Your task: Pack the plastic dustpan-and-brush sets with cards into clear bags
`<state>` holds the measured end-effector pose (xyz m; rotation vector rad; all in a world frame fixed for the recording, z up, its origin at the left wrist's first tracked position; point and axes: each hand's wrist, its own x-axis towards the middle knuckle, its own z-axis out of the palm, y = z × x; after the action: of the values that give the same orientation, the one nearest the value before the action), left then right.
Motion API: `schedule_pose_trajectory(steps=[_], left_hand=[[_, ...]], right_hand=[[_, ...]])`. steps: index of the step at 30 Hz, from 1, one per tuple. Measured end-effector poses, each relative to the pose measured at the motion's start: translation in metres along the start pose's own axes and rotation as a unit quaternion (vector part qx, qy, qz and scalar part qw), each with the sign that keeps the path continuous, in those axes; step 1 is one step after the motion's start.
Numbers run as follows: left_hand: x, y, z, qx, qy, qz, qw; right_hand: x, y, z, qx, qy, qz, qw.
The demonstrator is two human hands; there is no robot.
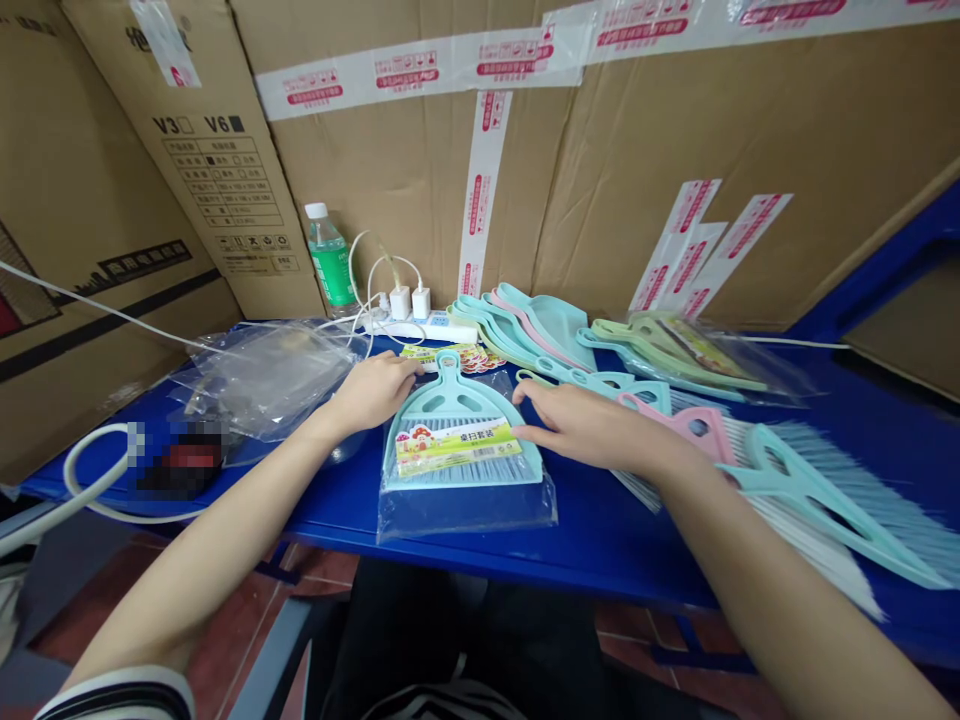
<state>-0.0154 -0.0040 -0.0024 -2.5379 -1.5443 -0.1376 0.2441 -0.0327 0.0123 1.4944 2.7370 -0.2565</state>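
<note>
The left hand [373, 392] lies loose and flat, its fingers [397, 372] close together and their tips just beside the handle of a mint-green plastic dustpan [457, 395], pinching nothing. The right hand [592, 422] is spread, its index fingertip [519, 432] touching the clear plastic bag [466, 515] at the dustpan's right edge, and it isn't closed on anything either.

The bagged dustpan lies flat on a blue table [600, 530] between the hands, a printed label [457, 447] across its front. Under and just past the right wrist lie loose hand brushes: a pink one [697, 425] and a mint one [817, 500] with long pale bristles. Farther back stands a fanned stack of mint and pink dustpans [525, 320], and beside it a pale green stack [675, 358] lies in plastic.

Left of the left hand is a heap of empty-looking clear bags [270, 375] — beyond it, a power strip [420, 328] with two white chargers [410, 302], a green-labelled water bottle [330, 258], and taped cardboard cartons [405, 150] walling the table's back edge.
</note>
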Motion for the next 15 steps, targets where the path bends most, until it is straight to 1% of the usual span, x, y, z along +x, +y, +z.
schedule_pose_trajectory(steps=[3, 6, 11, 15], left_hand=[[-0.0002, -0.0005, -0.0010, -0.001, -0.016, 0.004, 1.000], [-0.0004, -0.0019, -0.0001, -0.009, -0.019, 0.010, 1.000], [-0.0003, -0.0044, 0.0025, -0.045, -0.016, 0.024, 0.999], [0.0018, -0.0050, 0.0061, -0.077, -0.015, 0.040, 0.996]], right_hand=[[-0.0005, 0.0004, 0.0004, 0.004, -0.009, 0.009, 1.000], [-0.0015, -0.0004, 0.0006, 0.037, -0.024, 0.012, 0.999], [-0.0026, -0.0020, 0.0005, 0.096, -0.074, 0.003, 0.993], [-0.0012, 0.0006, 0.0025, 0.104, -0.106, -0.006, 0.989]])
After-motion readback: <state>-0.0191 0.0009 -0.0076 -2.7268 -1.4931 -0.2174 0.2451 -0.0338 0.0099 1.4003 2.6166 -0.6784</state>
